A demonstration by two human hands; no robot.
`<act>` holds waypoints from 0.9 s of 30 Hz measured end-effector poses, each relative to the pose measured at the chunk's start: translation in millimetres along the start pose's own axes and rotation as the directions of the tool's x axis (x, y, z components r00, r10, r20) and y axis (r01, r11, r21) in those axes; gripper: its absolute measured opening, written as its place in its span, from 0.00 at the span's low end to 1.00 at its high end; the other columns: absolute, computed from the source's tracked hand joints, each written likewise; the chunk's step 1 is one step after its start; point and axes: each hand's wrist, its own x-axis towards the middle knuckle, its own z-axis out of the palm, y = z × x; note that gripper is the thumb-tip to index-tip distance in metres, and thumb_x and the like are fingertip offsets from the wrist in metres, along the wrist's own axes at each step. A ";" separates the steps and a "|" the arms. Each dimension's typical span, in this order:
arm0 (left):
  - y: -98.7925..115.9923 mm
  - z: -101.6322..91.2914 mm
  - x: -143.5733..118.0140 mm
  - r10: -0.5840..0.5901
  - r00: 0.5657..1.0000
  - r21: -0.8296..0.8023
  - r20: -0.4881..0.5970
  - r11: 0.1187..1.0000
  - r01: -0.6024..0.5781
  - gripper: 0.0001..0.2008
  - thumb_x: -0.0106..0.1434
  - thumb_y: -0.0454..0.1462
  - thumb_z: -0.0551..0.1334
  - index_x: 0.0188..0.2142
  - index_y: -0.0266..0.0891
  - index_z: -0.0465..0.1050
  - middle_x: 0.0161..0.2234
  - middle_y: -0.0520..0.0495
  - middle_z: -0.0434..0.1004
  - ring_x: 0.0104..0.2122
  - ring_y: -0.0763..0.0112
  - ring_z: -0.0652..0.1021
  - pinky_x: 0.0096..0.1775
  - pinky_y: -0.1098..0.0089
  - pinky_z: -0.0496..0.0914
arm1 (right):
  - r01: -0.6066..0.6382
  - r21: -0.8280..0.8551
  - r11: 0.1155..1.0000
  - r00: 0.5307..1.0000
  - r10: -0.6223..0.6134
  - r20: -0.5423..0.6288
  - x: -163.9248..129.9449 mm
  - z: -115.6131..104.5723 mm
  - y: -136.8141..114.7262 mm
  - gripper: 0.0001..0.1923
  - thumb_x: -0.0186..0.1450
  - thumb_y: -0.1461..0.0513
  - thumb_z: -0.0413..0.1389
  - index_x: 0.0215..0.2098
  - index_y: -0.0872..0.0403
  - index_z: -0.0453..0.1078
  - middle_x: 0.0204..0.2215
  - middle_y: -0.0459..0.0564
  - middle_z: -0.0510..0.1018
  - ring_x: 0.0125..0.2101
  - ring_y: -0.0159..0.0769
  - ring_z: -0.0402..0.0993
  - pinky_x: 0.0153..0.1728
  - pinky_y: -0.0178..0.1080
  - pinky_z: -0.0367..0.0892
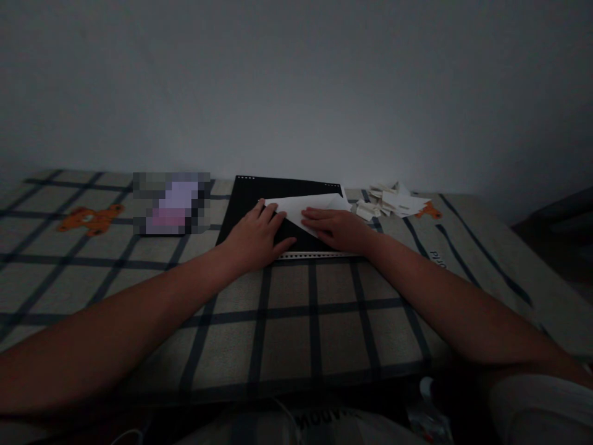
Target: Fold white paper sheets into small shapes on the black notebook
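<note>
A white sheet of paper (308, 205), folded to a slanted edge, lies on a black board (245, 198) with punched holes along its edges. My left hand (257, 238) rests flat on the board, fingertips touching the paper's left corner. My right hand (336, 227) lies flat on the paper's lower right part, pressing it down. Both arms stretch forward over a checked cloth (287, 309).
A heap of small folded white paper pieces (391, 201) sits right of the board. A blurred-out pixelated object (171, 203) lies left of it. Orange bear prints (92, 219) mark the cloth. A plain wall stands behind. The room is dim.
</note>
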 end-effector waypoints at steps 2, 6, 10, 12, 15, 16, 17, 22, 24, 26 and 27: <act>-1.5 2.1 -0.1 0.004 1.000 -0.009 -0.006 1.000 -0.004 0.35 0.73 0.54 0.52 0.66 0.28 0.63 0.68 0.29 0.61 0.69 0.40 0.59 0.67 0.52 0.58 | 0.005 0.004 1.000 1.000 -0.005 0.005 0.2 -0.1 0.4 0.25 0.69 0.68 0.53 0.62 0.51 0.72 0.65 0.52 0.70 0.65 0.41 0.67 0.65 0.50 0.66; -3.8 4.0 -0.9 0.006 1.000 -0.026 -0.020 1.000 -0.007 0.35 0.73 0.55 0.53 0.66 0.29 0.63 0.68 0.29 0.61 0.70 0.41 0.59 0.67 0.52 0.58 | 0.010 0.021 1.000 1.000 -0.010 0.010 0.4 -0.3 1.0 0.25 0.68 0.68 0.53 0.63 0.50 0.72 0.65 0.52 0.70 0.65 0.42 0.67 0.65 0.51 0.66; -4.2 1.7 -0.6 -0.006 1.000 0.002 -0.009 1.000 0.006 0.36 0.72 0.56 0.53 0.67 0.31 0.63 0.69 0.28 0.60 0.69 0.40 0.60 0.67 0.47 0.54 | 0.003 0.022 1.000 1.000 -0.003 0.013 0.6 -1.1 0.6 0.26 0.68 0.68 0.53 0.63 0.49 0.72 0.65 0.51 0.70 0.65 0.41 0.67 0.66 0.51 0.65; -4.7 0.5 0.3 -0.017 1.000 0.020 0.010 1.000 0.016 0.37 0.71 0.58 0.53 0.67 0.32 0.63 0.69 0.27 0.59 0.69 0.41 0.61 0.67 0.46 0.54 | 0.001 0.020 1.000 1.000 -0.001 0.014 0.7 -1.9 0.1 0.25 0.68 0.68 0.53 0.63 0.50 0.72 0.65 0.52 0.70 0.65 0.41 0.67 0.66 0.50 0.65; -5.8 -0.2 1.5 -0.025 0.999 0.030 0.021 0.999 0.024 0.39 0.70 0.60 0.52 0.66 0.33 0.64 0.70 0.25 0.58 0.69 0.42 0.61 0.67 0.48 0.54 | 0.008 0.015 1.000 1.000 -0.009 0.021 0.9 -2.7 -0.5 0.25 0.69 0.68 0.52 0.63 0.52 0.72 0.65 0.54 0.70 0.65 0.41 0.67 0.66 0.50 0.65; -6.0 -0.4 1.8 -0.028 0.999 0.031 0.021 0.999 0.027 0.39 0.70 0.60 0.52 0.66 0.33 0.64 0.70 0.25 0.58 0.69 0.42 0.61 0.67 0.48 0.54 | 0.010 0.016 1.000 1.000 -0.010 0.021 0.9 -2.7 -0.6 0.24 0.69 0.67 0.52 0.63 0.52 0.72 0.65 0.54 0.70 0.65 0.41 0.67 0.66 0.50 0.65; -6.1 -0.6 1.8 -0.030 0.999 0.032 0.024 0.999 0.030 0.39 0.70 0.61 0.52 0.66 0.33 0.64 0.70 0.25 0.58 0.69 0.42 0.61 0.66 0.48 0.55 | 0.011 0.018 1.000 1.000 -0.011 0.020 0.9 -2.6 -0.5 0.24 0.69 0.67 0.52 0.63 0.52 0.72 0.65 0.53 0.70 0.65 0.41 0.67 0.66 0.51 0.66; -4.4 -2.8 1.0 -0.044 0.998 0.034 0.035 0.998 0.043 0.37 0.71 0.60 0.52 0.67 0.35 0.64 0.69 0.28 0.59 0.69 0.43 0.62 0.64 0.51 0.59 | 0.013 0.028 1.000 1.000 -0.013 0.011 0.9 -2.6 -0.8 0.25 0.68 0.68 0.53 0.63 0.51 0.72 0.65 0.53 0.70 0.65 0.42 0.67 0.65 0.52 0.66; -3.9 -3.3 0.6 -0.040 0.999 0.028 0.034 0.999 0.039 0.37 0.71 0.59 0.52 0.66 0.34 0.64 0.69 0.27 0.59 0.69 0.42 0.62 0.64 0.52 0.61 | 0.010 0.031 0.999 1.000 -0.011 0.012 1.0 -3.1 -1.2 0.25 0.68 0.68 0.53 0.62 0.51 0.72 0.65 0.53 0.70 0.65 0.43 0.67 0.65 0.52 0.66; -3.7 -3.3 0.3 -0.038 0.998 0.021 0.040 0.999 0.037 0.37 0.71 0.59 0.53 0.67 0.33 0.64 0.69 0.26 0.59 0.68 0.41 0.62 0.64 0.52 0.60 | 0.008 0.022 1.000 1.000 -0.009 0.015 1.0 -3.7 -1.4 0.25 0.68 0.68 0.53 0.62 0.50 0.72 0.65 0.52 0.70 0.65 0.42 0.68 0.65 0.51 0.67; -3.5 -3.2 0.2 -0.038 0.998 0.020 0.042 0.999 0.037 0.37 0.71 0.58 0.53 0.67 0.33 0.64 0.69 0.26 0.59 0.69 0.41 0.62 0.65 0.52 0.60 | 0.009 0.017 1.000 1.000 -0.009 0.016 1.0 -3.8 -1.4 0.25 0.69 0.68 0.53 0.63 0.50 0.72 0.65 0.52 0.70 0.65 0.41 0.68 0.65 0.50 0.66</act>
